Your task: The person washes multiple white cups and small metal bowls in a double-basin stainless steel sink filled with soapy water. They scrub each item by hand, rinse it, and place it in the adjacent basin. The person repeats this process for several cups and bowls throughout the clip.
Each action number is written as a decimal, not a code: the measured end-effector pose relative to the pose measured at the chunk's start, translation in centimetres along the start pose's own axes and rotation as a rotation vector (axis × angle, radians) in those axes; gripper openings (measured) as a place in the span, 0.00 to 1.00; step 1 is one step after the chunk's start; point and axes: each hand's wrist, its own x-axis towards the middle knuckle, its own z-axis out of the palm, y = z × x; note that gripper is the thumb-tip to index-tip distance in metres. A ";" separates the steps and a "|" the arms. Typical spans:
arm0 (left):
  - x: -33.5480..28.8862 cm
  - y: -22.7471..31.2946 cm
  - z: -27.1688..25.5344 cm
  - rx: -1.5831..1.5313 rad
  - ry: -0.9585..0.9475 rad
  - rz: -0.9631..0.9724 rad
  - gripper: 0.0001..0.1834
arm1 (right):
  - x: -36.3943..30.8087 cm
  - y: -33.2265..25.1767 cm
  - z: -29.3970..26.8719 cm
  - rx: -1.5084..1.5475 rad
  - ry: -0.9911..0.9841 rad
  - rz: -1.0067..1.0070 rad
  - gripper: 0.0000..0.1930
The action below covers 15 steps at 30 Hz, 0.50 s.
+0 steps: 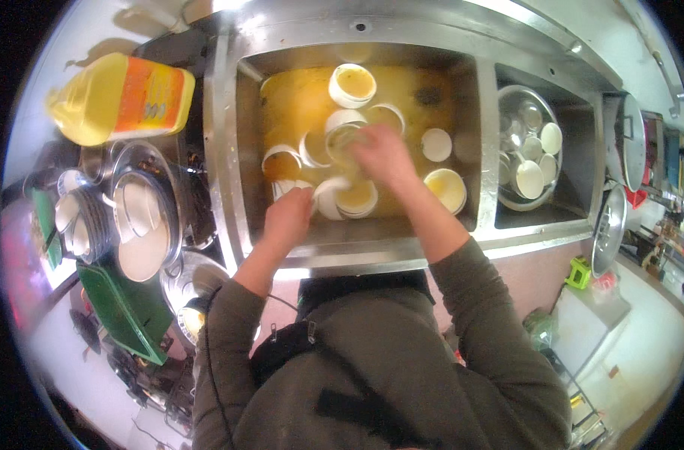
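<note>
Both my hands are over the left basin of a steel sink, which holds yellowish, murky water. My left hand is closed at the near left side, its fingers on the edge of a white piece of crockery whose shape is blurred. My right hand reaches to the middle, smeared by motion, beside a greyish blurred thing among the bowls. Whether it grips that thing is unclear. Around my hands several white bowls sit in the water, among them a far bowl and a right bowl.
The right basin holds a metal bowl with white dishes. A large yellow jug lies to the left of the sink. Stacked plates and a green crate are nearer on the left. A steel pan stands at the right.
</note>
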 end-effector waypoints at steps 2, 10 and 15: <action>0.4 0.1 0.1 0.309 0.023 0.185 0.08 | -1.0 -2.7 1.2 -0.090 -0.197 -0.044 0.21; -3.0 -1.9 -4.7 0.328 -0.002 -0.191 0.06 | -2.8 -0.4 5.8 0.119 -0.317 0.192 0.23; -1.0 4.2 -2.2 0.165 0.271 0.106 0.08 | -5.6 -0.9 4.1 0.804 0.102 0.222 0.29</action>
